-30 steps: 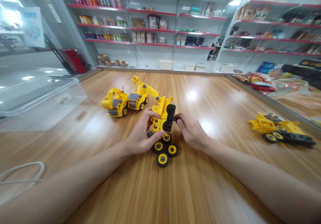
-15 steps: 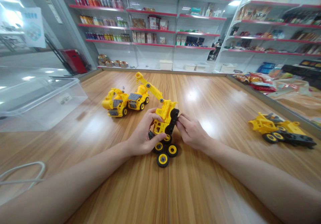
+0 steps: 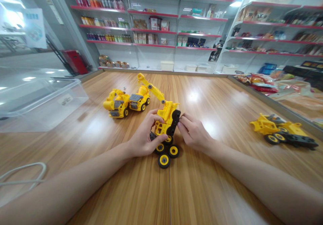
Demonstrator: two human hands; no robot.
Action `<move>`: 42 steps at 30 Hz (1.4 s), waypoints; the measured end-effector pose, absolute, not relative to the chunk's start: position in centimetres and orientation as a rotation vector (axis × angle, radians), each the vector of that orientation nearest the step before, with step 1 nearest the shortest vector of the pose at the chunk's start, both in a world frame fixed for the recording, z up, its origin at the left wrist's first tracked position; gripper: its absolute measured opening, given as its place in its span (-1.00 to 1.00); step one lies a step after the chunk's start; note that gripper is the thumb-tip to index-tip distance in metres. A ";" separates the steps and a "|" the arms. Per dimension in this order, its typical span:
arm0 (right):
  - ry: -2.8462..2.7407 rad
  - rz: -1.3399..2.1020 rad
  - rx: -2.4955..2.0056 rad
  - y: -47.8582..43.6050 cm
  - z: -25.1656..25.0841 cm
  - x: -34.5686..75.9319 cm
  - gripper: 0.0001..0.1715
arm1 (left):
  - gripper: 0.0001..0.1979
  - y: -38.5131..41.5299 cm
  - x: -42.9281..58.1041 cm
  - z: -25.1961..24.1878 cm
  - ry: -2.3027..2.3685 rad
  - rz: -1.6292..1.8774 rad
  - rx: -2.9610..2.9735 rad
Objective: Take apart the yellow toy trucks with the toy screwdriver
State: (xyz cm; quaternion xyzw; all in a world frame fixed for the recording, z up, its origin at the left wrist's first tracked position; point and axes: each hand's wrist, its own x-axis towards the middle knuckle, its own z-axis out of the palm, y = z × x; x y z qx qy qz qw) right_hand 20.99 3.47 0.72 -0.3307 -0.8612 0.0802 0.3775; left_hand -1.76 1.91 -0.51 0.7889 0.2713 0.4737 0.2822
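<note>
A yellow toy crane truck (image 3: 165, 112) is tipped on its side, its black underside facing right and its boom reaching up and left. Wrapped round the cab end is my left hand (image 3: 146, 137), thumb in front. My right hand (image 3: 191, 129) is closed at the black chassis, fingertips pinched together against it; whatever they may hold is hidden. Below the truck lie several loose toy wheels (image 3: 164, 160), black with yellow hubs. One wheel is partly covered by my left thumb.
Behind my left hand stand a toy excavator truck (image 3: 117, 104) and a toy cement mixer truck (image 3: 138, 99). Yellow toy parts on a black chassis (image 3: 285, 130) lie at the right. A clear plastic bin (image 3: 42, 104) and a white cable (image 3: 32, 174) are at the left.
</note>
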 end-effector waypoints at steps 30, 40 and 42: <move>-2.209 0.268 -0.900 3.4 0.6 20.9 -0.86 | -0.54 2.1 -2.0 -0.6 0.683 1.260 2.225; -2.194 0.193 -0.882 3.4 0.7 21.0 -0.93 | -0.51 2.2 -2.2 -0.7 0.697 1.241 2.230; -2.185 0.201 -0.882 3.4 0.7 21.0 -0.96 | -0.51 2.2 -2.2 -0.6 0.697 1.243 2.224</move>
